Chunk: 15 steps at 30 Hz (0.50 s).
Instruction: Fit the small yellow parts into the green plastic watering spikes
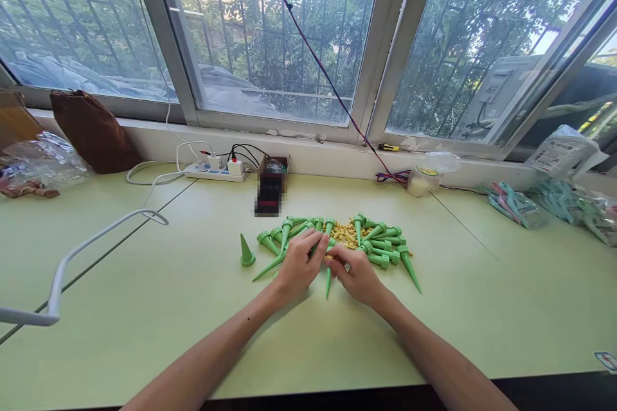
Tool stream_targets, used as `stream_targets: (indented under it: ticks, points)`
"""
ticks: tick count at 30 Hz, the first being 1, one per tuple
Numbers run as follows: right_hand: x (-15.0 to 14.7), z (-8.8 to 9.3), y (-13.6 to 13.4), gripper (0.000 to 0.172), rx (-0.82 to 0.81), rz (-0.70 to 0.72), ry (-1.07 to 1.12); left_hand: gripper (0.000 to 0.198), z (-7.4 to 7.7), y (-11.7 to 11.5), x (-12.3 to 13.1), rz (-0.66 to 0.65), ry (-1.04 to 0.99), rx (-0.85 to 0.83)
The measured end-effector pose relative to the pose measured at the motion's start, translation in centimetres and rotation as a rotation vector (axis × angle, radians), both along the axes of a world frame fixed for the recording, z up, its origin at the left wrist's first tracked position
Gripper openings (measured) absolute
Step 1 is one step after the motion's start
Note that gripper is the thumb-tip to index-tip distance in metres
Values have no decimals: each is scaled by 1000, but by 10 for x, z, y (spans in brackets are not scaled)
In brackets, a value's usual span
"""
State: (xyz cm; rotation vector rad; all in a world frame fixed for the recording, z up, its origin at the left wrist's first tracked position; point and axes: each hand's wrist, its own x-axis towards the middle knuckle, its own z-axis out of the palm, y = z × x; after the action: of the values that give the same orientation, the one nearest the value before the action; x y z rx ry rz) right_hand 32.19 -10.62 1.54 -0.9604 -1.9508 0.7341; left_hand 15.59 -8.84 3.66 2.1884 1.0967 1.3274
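Observation:
A heap of several green plastic cone spikes (pixel 380 247) lies on the pale green table (pixel 144 308), around a small pile of yellow pieces (pixel 348 232). My left hand (pixel 299 264) is curled at the heap's near left edge, fingers closed on a green spike (pixel 328 279) that points toward me. My right hand (pixel 355 275) sits just to the right, fingers pinched together against the same spot; what they pinch is too small to make out. One green cone (pixel 246 252) stands upright alone to the left of the heap.
A white power strip (pixel 214 171) with cables, a dark box (pixel 270 191), a brown pouch (pixel 94 130), plastic bags (pixel 38 167), a bagged tape roll (pixel 424 178) and packets of teal parts (pixel 515 205) line the windowsill side. A white bar (pixel 72 257) juts in at left.

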Motion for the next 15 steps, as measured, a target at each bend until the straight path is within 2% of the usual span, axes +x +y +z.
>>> stream_targets:
  ticks: [2, 7, 15]
  points:
    - [0, 1, 0, 22, -9, -7, 0, 40, 0, 0, 0, 3, 2, 0]
    - [0, -1, 1, 15, -2, -2, 15, 40, -1, 1, -1, 8, 27, 5]
    - [0, -3, 1, 22, -14, -2, -8, 38, -2, 1, -1, -11, 45, 6]
